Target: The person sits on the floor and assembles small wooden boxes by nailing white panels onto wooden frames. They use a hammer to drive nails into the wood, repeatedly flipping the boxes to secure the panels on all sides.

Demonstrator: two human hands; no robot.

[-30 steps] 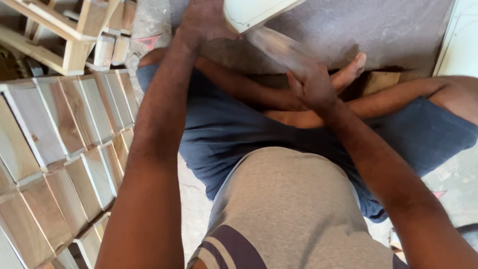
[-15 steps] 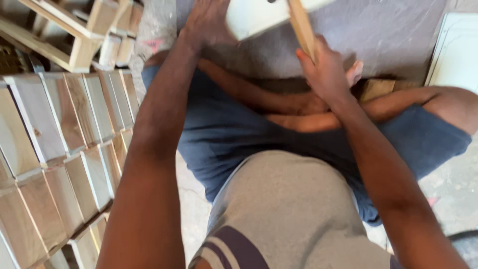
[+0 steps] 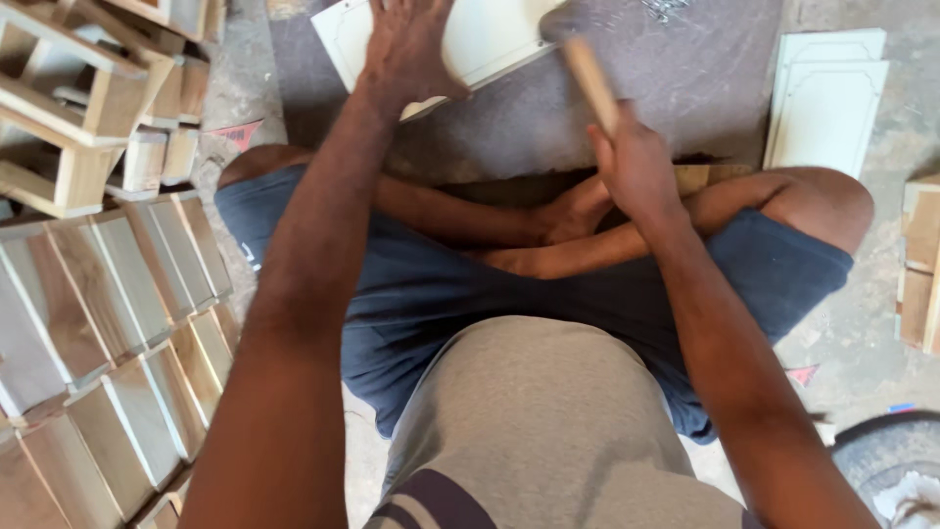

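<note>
Left hand (image 3: 406, 49) flat on white board (image 3: 490, 39) at 12 o'clock, fingers spread; right hand (image 3: 636, 167) shut tight round hammer handle (image 3: 590, 78) at 1 o'clock; hammer now swung down from upright, head touching board edge; nailing under way.

We count one cream panel (image 3: 480, 39) under our left hand (image 3: 406, 49), two more cream panels (image 3: 827, 98) stacked at right, one wooden-handled hammer (image 3: 587, 73) in our right hand (image 3: 636, 167), and two small red scraps (image 3: 235, 132) on the floor. The wooden blocks (image 3: 117, 304) at left are too many to count.
</note>
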